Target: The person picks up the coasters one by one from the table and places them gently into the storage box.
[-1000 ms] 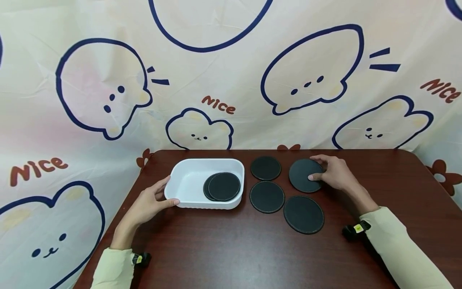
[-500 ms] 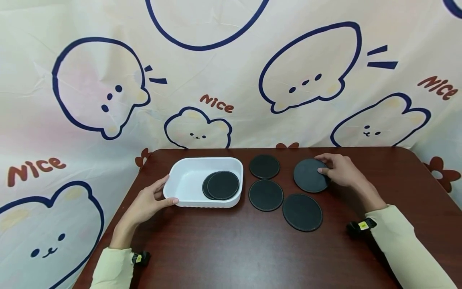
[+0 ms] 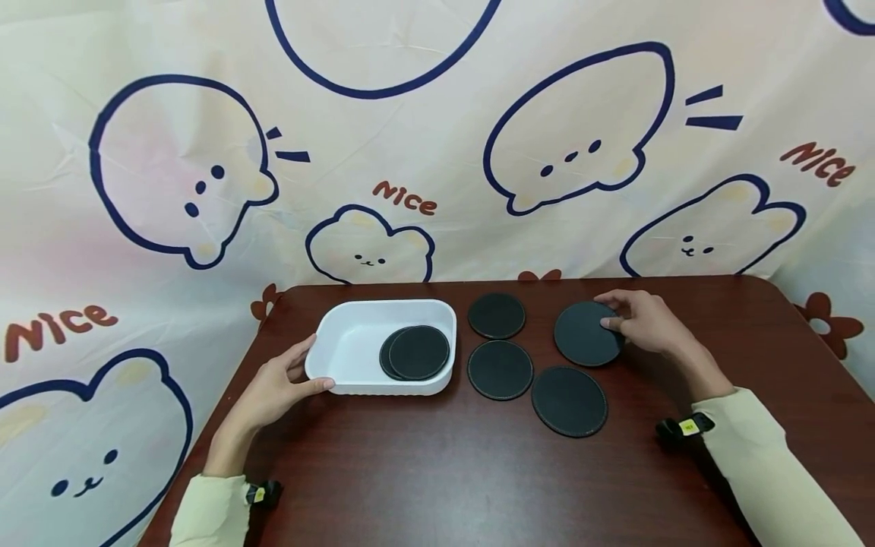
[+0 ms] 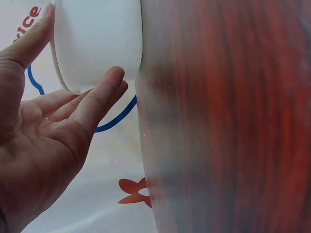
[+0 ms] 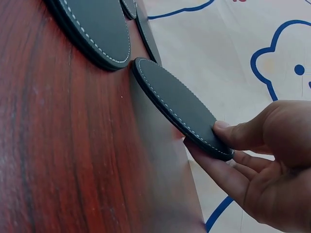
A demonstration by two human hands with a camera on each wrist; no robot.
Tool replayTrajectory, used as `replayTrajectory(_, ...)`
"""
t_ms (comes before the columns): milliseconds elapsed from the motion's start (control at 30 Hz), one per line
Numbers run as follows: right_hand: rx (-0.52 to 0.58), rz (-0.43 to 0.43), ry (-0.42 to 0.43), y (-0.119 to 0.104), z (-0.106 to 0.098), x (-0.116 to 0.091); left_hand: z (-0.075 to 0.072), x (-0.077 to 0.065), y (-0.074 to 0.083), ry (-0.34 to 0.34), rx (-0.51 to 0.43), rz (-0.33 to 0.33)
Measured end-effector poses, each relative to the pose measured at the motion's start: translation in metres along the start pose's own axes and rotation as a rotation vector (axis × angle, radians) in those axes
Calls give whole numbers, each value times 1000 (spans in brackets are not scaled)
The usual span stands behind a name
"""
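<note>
At the left end of a white plastic tray (image 3: 352,342), my left hand (image 3: 272,390) grips it, the thumb on the front rim and the fingers at the end wall. In the left wrist view, thumb and fingers straddle the tray (image 4: 99,39). Two round black coasters (image 3: 419,353) overlap inside it, at the right. My right hand (image 3: 645,323) pinches another black coaster (image 3: 583,334) by its right edge. The right wrist view shows white stitching along this coaster (image 5: 177,104), the thumb on its upper face and fingers beneath. Whether its far edge touches the table cannot be told.
Three more black coasters lie flat between tray and right hand: a back one (image 3: 497,316), a middle one (image 3: 500,370) and a larger-looking front one (image 3: 570,402). The dark wood table (image 3: 424,471) meets a printed cloth (image 3: 465,243) at the back.
My right hand has moved a little to the right with the pinched coaster, then stayed nearly still. My left hand keeps its grip on the tray. The head view has shifted slightly.
</note>
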State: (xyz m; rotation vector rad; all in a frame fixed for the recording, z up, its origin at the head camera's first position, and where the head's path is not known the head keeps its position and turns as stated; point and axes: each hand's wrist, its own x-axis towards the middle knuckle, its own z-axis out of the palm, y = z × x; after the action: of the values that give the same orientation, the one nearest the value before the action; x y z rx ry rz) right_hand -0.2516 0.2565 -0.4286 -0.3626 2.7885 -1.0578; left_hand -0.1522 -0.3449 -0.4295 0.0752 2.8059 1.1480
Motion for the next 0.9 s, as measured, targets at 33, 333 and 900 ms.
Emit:
replayTrajectory(33, 8, 5, -2, 0, 0, -1, 0, 0, 0, 0, 0, 0)
replayTrajectory(333, 106, 53, -28, -1, -2, -7, -1, -2, 1, -7, -11, -1)
replayTrajectory(900, 490, 113, -89, 0, -3, -18, 0, 0, 0, -14, -9, 0)
